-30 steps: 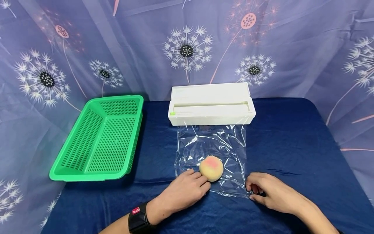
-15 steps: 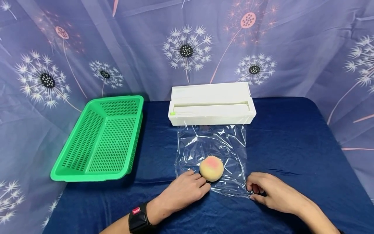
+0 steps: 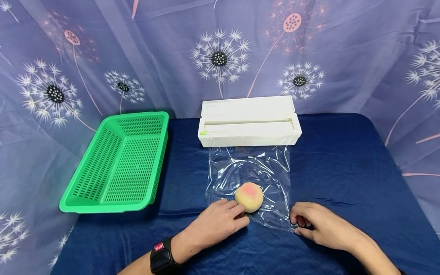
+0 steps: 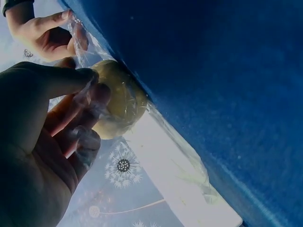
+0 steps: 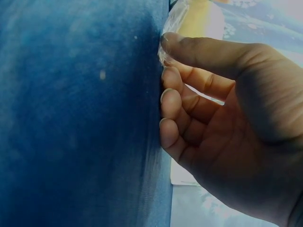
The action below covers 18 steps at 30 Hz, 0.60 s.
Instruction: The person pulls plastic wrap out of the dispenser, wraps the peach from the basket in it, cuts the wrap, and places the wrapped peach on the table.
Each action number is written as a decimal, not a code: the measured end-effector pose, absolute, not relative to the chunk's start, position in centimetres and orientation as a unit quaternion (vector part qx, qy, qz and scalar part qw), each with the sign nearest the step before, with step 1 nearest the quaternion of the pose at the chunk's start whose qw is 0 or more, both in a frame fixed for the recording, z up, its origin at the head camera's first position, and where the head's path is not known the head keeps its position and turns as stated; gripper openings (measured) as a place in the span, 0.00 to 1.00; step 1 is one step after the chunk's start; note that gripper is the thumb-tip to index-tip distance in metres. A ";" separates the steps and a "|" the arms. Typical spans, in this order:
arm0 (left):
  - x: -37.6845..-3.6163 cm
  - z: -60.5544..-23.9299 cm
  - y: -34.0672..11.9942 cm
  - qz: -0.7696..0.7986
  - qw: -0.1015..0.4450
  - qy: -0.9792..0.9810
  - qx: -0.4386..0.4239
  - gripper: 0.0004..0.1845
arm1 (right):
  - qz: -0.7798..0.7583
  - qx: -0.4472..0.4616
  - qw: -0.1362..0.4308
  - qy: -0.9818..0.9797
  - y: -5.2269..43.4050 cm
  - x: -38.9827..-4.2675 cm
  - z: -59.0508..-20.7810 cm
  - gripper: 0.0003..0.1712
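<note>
A yellow peach [image 3: 249, 197] with a pink blush lies on a sheet of clear plastic wrap [image 3: 237, 164] drawn out of a long white dispenser box [image 3: 249, 139]. At the sheet's near left part, my left hand [image 3: 221, 219] pinches the film's edge between thumb and fingers, close against the peach. The left wrist view shows film wrinkled over those fingertips [image 4: 99, 94]. My right hand [image 3: 317, 225] pinches the near right corner of the wrap with thumb and forefinger, its other fingers curled on the cloth. Part of the film is hidden under the left hand.
A green perforated basket [image 3: 156, 179] stands to the left on the dark blue tablecloth [image 3: 343, 164]. Behind the table hangs a dandelion-patterned curtain [image 3: 165, 49]. The dispenser's lid [image 3: 247, 108] stands raised at the back, near the curtain.
The left thumb has shifted slightly to the right, and the film's near edge beside the peach has drawn up a little, changing its creases. The right hand holds nearly still.
</note>
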State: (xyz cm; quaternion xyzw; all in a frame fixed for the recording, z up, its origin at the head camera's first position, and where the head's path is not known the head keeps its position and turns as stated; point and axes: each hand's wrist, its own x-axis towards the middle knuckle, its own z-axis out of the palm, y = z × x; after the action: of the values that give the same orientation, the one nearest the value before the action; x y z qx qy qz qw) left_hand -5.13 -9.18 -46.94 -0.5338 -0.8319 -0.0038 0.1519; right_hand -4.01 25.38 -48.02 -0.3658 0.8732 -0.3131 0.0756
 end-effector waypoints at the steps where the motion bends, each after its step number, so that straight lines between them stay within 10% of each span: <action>1: -5.2 -46.9 -9.2 -0.003 0.154 -0.831 -0.535 0.11 | -0.313 -0.366 0.073 0.873 25.4 -4.0 -48.0 0.24; 18: -6.3 -46.3 -9.0 -0.022 0.252 -0.803 -0.539 0.14 | -0.312 -0.367 0.067 0.873 25.4 -4.0 -47.9 0.23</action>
State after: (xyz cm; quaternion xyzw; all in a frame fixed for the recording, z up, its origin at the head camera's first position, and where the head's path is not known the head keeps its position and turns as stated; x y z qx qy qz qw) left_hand -6.27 -8.99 -46.32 -0.5392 -0.8034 -0.0218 0.2518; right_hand -3.99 25.45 -47.90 -0.3674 0.8735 -0.3124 0.0672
